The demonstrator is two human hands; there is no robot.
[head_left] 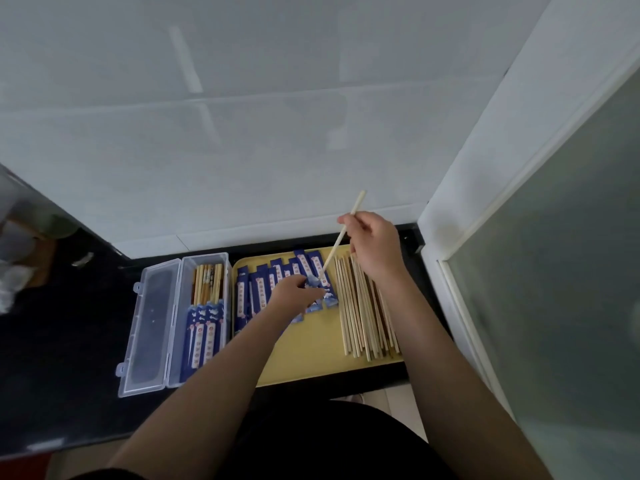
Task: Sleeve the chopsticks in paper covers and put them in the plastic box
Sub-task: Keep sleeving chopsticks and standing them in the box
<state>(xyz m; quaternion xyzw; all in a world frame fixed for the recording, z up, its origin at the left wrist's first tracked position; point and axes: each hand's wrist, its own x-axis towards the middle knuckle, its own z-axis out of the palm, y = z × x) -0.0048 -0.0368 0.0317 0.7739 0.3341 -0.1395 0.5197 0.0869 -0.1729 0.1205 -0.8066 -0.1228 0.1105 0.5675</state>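
Both hands grip: right [372, 244] raises a chopstick [341, 237], left [292, 292] pinches a sleeve [320, 284].

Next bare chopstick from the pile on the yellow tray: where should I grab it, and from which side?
Judging by the pose, pinch the far end of a top stick in the bare chopstick pile, from above. The sticks lie flat and packed side by side on the yellow tray, and a far-end grip leaves the near tip free to enter a sleeve.
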